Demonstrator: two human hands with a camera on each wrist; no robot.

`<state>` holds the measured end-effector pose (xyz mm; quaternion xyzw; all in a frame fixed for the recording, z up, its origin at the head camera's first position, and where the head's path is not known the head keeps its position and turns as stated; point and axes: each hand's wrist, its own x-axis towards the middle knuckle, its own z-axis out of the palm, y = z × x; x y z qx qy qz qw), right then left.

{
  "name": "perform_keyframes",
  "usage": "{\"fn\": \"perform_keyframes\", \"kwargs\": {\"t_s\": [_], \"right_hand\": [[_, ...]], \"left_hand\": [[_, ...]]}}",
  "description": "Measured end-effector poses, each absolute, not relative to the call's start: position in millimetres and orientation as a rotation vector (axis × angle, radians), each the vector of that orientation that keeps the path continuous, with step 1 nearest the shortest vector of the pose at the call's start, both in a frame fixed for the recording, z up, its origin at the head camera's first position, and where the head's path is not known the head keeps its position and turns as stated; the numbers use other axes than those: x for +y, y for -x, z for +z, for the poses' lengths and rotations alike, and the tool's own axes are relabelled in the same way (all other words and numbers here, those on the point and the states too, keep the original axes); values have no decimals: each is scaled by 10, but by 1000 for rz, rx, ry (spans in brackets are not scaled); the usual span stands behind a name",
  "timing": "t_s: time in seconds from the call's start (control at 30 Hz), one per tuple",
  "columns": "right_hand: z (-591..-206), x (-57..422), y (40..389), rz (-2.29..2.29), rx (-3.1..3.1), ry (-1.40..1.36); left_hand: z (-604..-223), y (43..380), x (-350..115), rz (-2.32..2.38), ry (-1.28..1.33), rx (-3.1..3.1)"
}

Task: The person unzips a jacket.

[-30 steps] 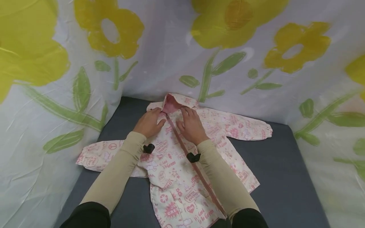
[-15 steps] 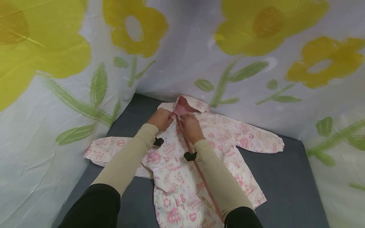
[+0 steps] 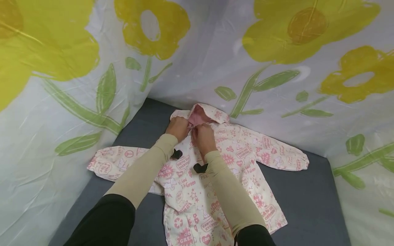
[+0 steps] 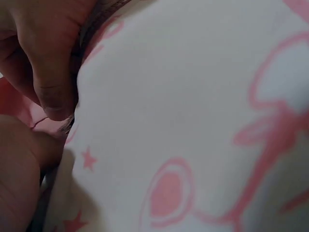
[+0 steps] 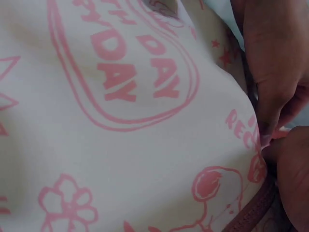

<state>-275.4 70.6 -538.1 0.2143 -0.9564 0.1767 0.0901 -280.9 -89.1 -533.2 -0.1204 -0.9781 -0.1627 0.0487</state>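
At the collar [image 3: 215, 113] of the pink-printed jacket [image 3: 187, 191], spread front-up on the dark grey surface [image 3: 314, 205], the left hand [image 3: 178, 128] and right hand [image 3: 205, 137] had drawn together, each pinching cloth, presumably gaining control of the zip [image 5: 253, 210]. They obscured its top; the hem was cut off.

White sheeting [image 3: 212, 37] with yellow flowers [image 3: 307, 25] and green leaves [image 3: 106, 89] backs and flanks a dark grey surface [image 3: 311, 198].

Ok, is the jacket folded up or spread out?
The jacket is spread out: its sleeves stretch to opposite sides across the dark surface, and its visible body lies unfolded between them.
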Motion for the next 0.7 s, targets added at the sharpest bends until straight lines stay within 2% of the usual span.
{"fn": "perform_keyframes", "kwargs": {"t_s": [0.37,0.6,0.7], "right_hand": [[-5426,717,2777,718,-2745,-557],[-5849,808,3070,972,-2732,-495],[-5851,803,3091,950,-2741,-468]], "left_hand": [[-5395,2756,-889,-1088,284,-2835],[-5360,2779,-914,-1207,313,-2808],[-5331,2795,-912,-1202,297,-2787]]}}
